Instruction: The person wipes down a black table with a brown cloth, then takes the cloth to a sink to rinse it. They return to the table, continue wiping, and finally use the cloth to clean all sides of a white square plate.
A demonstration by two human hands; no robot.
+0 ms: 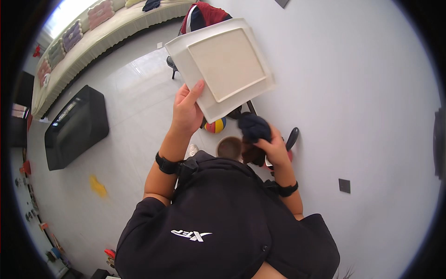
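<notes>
My left hand (188, 108) grips a square white plate (228, 64) by its near left corner, thumb on top. The plate is raised, and its underside with a square raised foot rim faces me. Bunched in my right hand (277, 146) is a dark navy cloth (254, 127), slightly blurred, held just below the plate and apart from it. Beneath that hand there is a dark brown item (252, 152), partly hidden, whose kind I cannot tell. A round bin or bucket (229, 147) stands on the floor beside it.
A multicoloured ball (216, 125) lies on the floor past the bucket. Red and navy fabric (209, 15) shows behind the plate. At left stands a low black table (78, 129), with a cushioned sofa (115, 29) beyond. A pale wall (348, 87) rises on the right.
</notes>
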